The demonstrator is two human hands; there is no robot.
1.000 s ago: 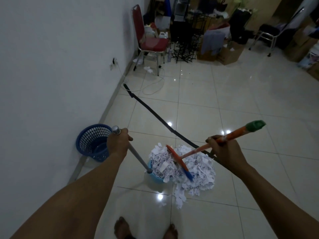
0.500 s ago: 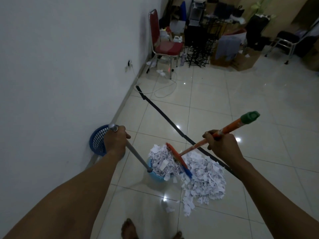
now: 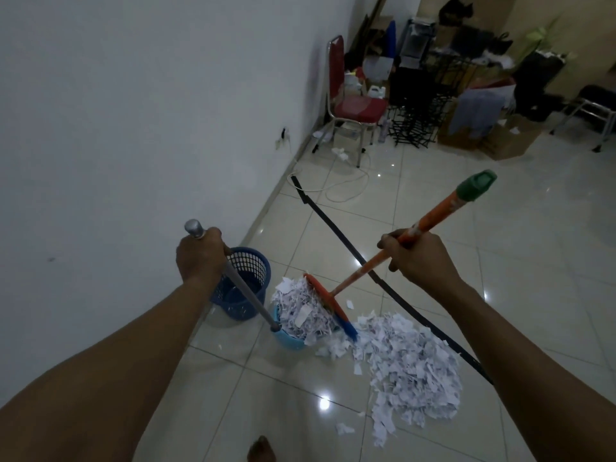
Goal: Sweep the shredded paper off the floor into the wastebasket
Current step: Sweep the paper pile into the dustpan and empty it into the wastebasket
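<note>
No legible text, label, brand, number or sign can be read on any surface; pale markings are seen on the orange broom handle point(image 3: 430, 221), but they are too blurred to be deciphered.

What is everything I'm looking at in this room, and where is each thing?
wastebasket: one, dark blue mesh, by the wall
dustpan: one, light blue, long grey handle, heaped with paper
broom: one, orange handle, green cap, head against the dustpan
shredded paper: one white pile, floor right of the dustpan
black strip: one, running across the tiles
chair: one, red, near the wall
cardboard boxes: several, brown, far clutter
left hand: grips the dustpan handle
right hand: grips the broom handle
foot: one, bottom edge
</note>
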